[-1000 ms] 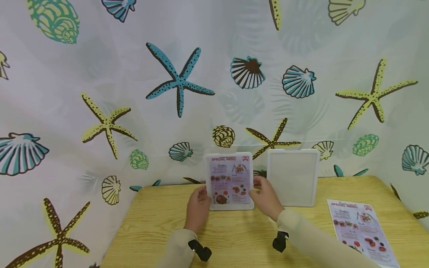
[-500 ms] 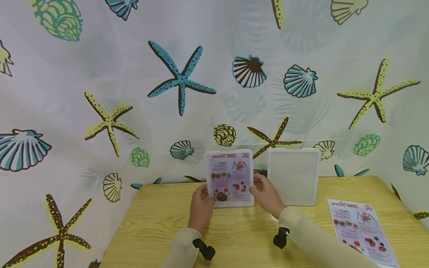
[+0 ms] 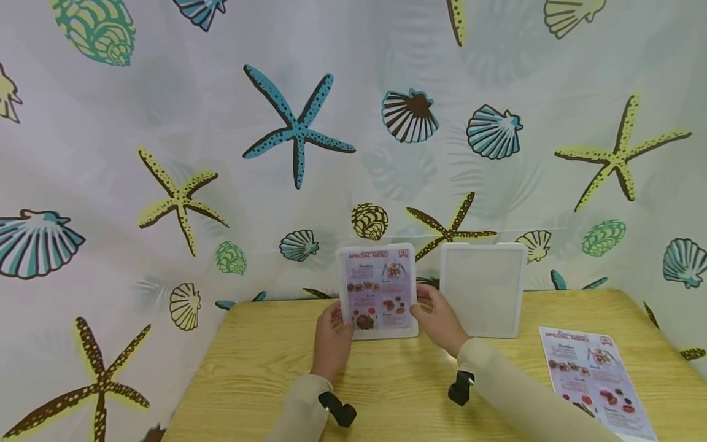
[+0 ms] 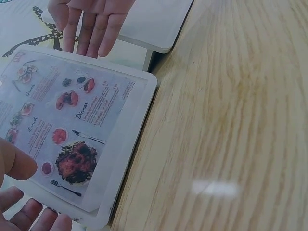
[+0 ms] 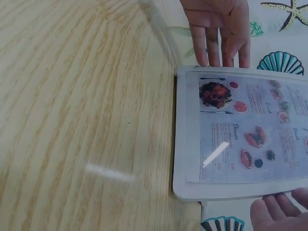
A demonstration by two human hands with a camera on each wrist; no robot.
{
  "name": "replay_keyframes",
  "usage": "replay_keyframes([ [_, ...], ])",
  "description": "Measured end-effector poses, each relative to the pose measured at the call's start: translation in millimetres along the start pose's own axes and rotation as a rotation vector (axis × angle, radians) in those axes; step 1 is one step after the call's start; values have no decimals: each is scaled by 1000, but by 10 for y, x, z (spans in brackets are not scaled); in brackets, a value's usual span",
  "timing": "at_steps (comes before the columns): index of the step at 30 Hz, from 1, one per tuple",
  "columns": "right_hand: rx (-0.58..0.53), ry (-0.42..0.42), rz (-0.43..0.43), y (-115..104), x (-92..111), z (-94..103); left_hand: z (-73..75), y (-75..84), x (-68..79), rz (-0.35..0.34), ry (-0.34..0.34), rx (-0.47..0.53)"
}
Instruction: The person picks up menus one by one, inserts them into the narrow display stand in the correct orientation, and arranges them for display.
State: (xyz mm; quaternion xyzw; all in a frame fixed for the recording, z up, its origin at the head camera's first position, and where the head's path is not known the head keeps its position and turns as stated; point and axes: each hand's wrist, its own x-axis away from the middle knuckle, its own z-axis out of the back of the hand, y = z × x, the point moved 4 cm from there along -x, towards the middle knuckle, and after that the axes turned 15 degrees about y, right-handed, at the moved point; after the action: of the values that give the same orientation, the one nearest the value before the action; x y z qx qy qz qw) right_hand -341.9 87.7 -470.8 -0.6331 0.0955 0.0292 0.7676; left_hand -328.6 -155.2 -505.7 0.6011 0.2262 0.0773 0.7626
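Note:
A white display frame holding a printed menu stands upright on the table against the patterned cloth. My left hand is at its left side and my right hand at its right side. In the left wrist view, the right hand has fairly straight fingers at the edge of the frame. The right wrist view shows the left hand much the same, fingertips touching the edge, thumb apart from it. Neither hand appears to curl round the frame.
Just right of my right hand stands a second white frame with a blank panel. A loose menu sheet lies on the wooden table at the right. Behind hangs a cloth with shells and starfish.
The menu frame has shifted slightly back toward the cloth. My left hand has moved a little to the right and away from me; the right hand has barely moved.

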Motion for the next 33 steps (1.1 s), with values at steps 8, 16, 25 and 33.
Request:
replay_keyframes([
  [8, -8, -27, 29, -59, 40, 62, -25, -28, 25, 18, -2, 1],
  [16, 59, 1, 111, -149, 142, 329, 93, 104, 111, 25, 2, -4],
  [25, 79, 130, 282, -137, 166, 918, 128, 426, 181, -145, -137, -40],
  [33, 152, 318, 352, -69, 203, 1423, 117, 592, 195, -277, -221, -134],
])
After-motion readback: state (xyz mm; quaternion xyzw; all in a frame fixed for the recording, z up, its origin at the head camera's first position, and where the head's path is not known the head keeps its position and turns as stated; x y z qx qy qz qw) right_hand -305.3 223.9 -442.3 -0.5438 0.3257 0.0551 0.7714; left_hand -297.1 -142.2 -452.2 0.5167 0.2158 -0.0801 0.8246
